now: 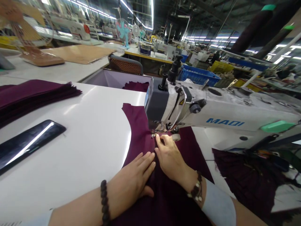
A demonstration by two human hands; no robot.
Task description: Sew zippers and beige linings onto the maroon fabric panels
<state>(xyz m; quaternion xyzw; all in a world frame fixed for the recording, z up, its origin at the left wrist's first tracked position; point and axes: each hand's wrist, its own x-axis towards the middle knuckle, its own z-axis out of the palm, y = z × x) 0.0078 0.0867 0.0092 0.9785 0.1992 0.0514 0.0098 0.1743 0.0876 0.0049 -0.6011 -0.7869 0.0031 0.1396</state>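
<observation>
A dark purple fabric piece [141, 125] lies under the needle area of a white sewing machine [225, 113]. My left hand [136, 172] rests flat on the fabric in front of the presser foot [153, 135], fingers stretched out and thumb apart. Close beside the foot, my right hand [170, 155] has its index finger and thumb bent down onto the cloth, near the seam line. Whether those fingers pinch the fabric or only press it, I cannot make out. The fabric's lower part runs toward me beneath both wrists.
Left on the white table [94, 147] are a stack of purple fabric pieces [35, 97] and a shiny black phone-like slab [28, 141]. More dark cloth [246, 179] is bunched at the right. Behind the machine stand a blue crate [199, 75] and a chair [125, 64].
</observation>
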